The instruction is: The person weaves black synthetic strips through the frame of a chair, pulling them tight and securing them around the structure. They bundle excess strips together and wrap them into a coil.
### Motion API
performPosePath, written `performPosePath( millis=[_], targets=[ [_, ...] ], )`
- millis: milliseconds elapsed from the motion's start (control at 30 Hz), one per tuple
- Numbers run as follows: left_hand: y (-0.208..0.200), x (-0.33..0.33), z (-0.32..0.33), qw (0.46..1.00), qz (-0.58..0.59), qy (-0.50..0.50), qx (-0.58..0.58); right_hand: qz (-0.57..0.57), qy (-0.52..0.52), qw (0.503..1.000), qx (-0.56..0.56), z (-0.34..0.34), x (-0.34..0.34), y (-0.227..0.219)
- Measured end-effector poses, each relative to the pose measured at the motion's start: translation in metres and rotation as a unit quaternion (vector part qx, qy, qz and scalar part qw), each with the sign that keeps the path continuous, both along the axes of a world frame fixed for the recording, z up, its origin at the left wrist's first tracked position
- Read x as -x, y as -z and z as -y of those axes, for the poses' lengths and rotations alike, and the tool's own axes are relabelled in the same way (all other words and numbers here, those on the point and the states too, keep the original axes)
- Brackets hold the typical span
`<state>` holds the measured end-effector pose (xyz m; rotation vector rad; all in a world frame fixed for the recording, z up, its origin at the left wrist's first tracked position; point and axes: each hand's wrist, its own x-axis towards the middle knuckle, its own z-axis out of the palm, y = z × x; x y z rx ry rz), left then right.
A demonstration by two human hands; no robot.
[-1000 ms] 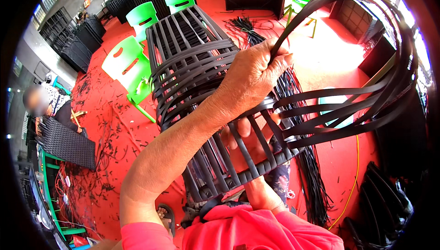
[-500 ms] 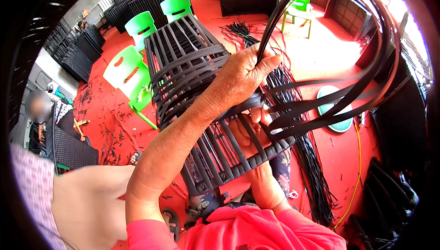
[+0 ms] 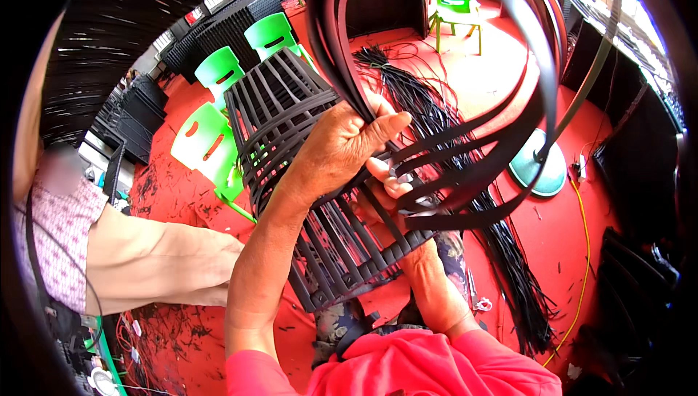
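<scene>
- Dark woven panel [image 3: 123,47], far left, cut by the view's edge.
- Person in patterned top and tan trousers [image 3: 163,258], just left of the working arm.
- Three green chairs [image 3: 207,145] in a row, along the frame's far left side; red floor [image 3: 189,203] around them.
- Black slatted frame [image 3: 280,131], centre, near end above the lap; partly wound with flat bands.
- Left hand [image 3: 334,145]: forearm rises from lower left across the frame, hiding part of it; grip closed around black strips [image 3: 472,220], thumb extended rightward.
- Right hand [image 3: 392,187]: reaches up from below, partly behind the bars, fingertips beside the strips; we cannot tell whether its grip is closed.
- Loose bundle of strips [image 3: 509,272] on the floor, right of the frame; the held loops partly cover our view of it.
- Scissors [image 3: 474,294], left of the bundle.
- Round teal-topped object [image 3: 534,167], then yellow cable [image 3: 584,251], right.
</scene>
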<state>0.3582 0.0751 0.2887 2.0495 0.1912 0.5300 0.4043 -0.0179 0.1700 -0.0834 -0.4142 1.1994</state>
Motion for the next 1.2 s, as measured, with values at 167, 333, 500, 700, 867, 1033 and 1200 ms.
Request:
performPosePath(
  millis=[167, 333, 500, 700, 867, 1033, 1200],
  targets=[
    [-0.006, 0.003, 0.015, 0.995, 0.070, -0.001, -0.074, 0.036, 0.035, 0.997, 0.061, 0.007, -0.001, -0.003],
    [-0.006, 0.019, 0.025, 0.997, 0.029, -0.042, -0.059, -0.003, 0.036, 0.987, 0.154, 0.016, -0.004, -0.006],
    [-0.007, 0.025, 0.026, 0.985, 0.060, -0.077, -0.139, 0.245, 0.107, 0.953, 0.142, 0.009, -0.008, -0.001],
    [-0.009, 0.037, 0.029, 0.991, -0.019, -0.130, 0.007, -0.050, -0.027, 0.998, 0.039, 0.013, -0.004, 0.002],
    [-0.002, 0.046, 0.036, 0.989, -0.010, -0.145, 0.014, -0.076, -0.022, 0.995, 0.060, 0.024, 0.006, -0.004],
    [0.002, 0.045, 0.042, 0.988, -0.042, -0.152, 0.006, 0.007, -0.004, 0.995, 0.095, 0.026, 0.006, -0.003],
    [-0.003, 0.052, 0.048, 0.985, -0.057, -0.153, -0.050, 0.047, 0.009, 0.995, 0.090, 0.027, 0.008, -0.005]
  ],
)
